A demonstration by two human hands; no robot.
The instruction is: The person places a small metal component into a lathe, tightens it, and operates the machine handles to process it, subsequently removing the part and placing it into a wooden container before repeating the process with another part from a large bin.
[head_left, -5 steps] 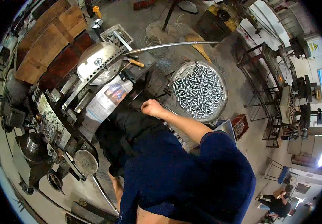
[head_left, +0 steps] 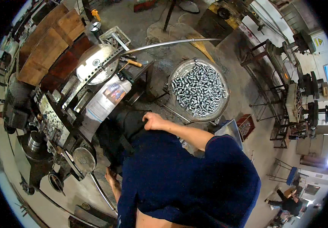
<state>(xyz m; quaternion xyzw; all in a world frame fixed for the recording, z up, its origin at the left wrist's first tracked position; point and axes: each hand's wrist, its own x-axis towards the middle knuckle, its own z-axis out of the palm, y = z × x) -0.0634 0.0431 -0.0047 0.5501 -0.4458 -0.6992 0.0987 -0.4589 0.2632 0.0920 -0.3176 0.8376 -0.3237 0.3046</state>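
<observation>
My right hand (head_left: 155, 121) rests at the black cloth (head_left: 128, 123) over my lap. Its fingers are curled closed against the cloth, and what they hold, if anything, is hidden. My left hand (head_left: 112, 178) hangs low beside the other side of the black cloth, near a round metal disc (head_left: 84, 160) on the machine. Only part of that hand shows, and its fingers are too small to read. Beyond my right hand stands a round perforated metal basin (head_left: 174, 72) heaped with small shiny metal cylinders (head_left: 199, 89).
At left stands a machine with a large round metal plate (head_left: 91, 62) and a printed sheet (head_left: 107, 98). An orange-handled tool (head_left: 134, 63) lies beside it. A long metal bar (head_left: 171, 43) juts out past the basin. A red bin (head_left: 245, 127) sits right; another person (head_left: 291, 205) is far off.
My right hand has come down and nearer to my body, onto the black cloth. My left hand has moved slightly up and outward. The whole view has shifted a little.
</observation>
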